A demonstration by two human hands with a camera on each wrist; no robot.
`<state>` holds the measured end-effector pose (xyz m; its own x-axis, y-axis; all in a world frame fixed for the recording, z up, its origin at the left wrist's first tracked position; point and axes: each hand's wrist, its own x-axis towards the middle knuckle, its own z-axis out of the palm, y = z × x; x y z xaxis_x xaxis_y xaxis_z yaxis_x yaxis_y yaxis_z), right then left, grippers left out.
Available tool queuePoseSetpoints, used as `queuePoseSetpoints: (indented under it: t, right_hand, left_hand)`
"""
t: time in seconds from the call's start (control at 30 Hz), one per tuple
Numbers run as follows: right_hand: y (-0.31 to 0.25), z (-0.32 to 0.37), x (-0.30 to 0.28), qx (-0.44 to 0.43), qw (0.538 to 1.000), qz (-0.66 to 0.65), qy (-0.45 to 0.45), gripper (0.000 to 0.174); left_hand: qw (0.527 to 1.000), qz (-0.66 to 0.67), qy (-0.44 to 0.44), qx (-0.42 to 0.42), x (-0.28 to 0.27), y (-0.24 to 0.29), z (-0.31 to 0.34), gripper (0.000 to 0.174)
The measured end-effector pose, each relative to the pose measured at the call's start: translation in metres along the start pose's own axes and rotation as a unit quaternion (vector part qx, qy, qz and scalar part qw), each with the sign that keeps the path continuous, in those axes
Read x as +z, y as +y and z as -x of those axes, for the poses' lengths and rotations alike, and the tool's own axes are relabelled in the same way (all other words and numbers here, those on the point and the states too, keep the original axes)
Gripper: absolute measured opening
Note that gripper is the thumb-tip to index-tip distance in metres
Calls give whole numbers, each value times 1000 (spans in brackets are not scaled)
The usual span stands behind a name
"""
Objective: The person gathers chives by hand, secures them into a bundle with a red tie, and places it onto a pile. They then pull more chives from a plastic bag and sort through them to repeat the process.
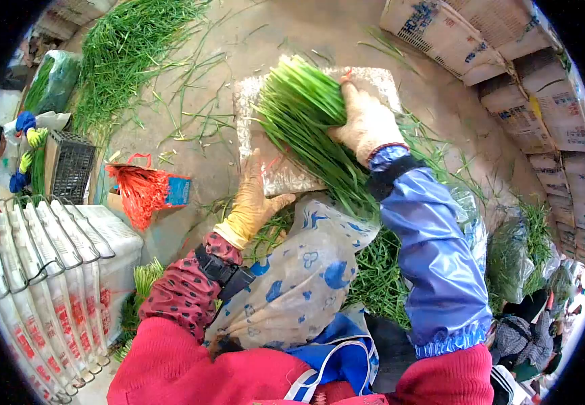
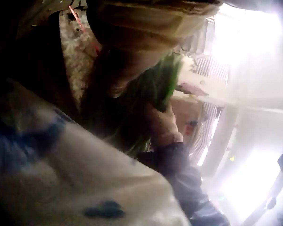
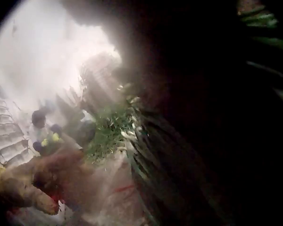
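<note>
My right hand [image 1: 368, 120], in a pale glove, grips a thick bunch of green chives [image 1: 299, 101] over a white speckled board [image 1: 247, 101]. The pale cut ends point up and away, and the long leaves hang down toward my lap. In a yellow glove, my left hand [image 1: 253, 197] holds nothing; its fingers are straight at the board's left edge and its thumb is spread toward the near edge. A thin red tie [image 1: 273, 164] lies on the board beside it. In the right wrist view the chives [image 3: 151, 165] are dark and blurred, with the left hand [image 3: 23, 190] beyond them.
A patterned plastic apron [image 1: 299, 270] covers my lap, with loose greens [image 1: 380, 277] beside it. Red ties [image 1: 137, 189] fill a box at left, near stacked white crates [image 1: 56, 270]. More crates [image 1: 454, 40] line the right. A heap of chives [image 1: 127, 54] lies far left; another person [image 1: 19, 152] works there.
</note>
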<state>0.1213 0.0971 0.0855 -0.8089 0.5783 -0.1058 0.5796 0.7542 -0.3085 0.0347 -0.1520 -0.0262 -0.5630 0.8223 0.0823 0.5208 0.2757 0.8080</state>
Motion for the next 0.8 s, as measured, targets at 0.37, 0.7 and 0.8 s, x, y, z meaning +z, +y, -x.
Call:
queuePoseSetpoints:
  t: [0.37,0.7,0.8]
  right_hand:
    - [10,-8,62,-1,997,58,43,93]
    - [7,40,21,-89,980,167,-56,89]
    - [7,19,-49,-58,968,48,-241,40]
  left_hand:
    - [836,-469,13,285,22,13,-104,75]
    - [822,-498,-123,246,32,23,-170,58]
    - [817,-514,-83,246,39,15,-157,57]
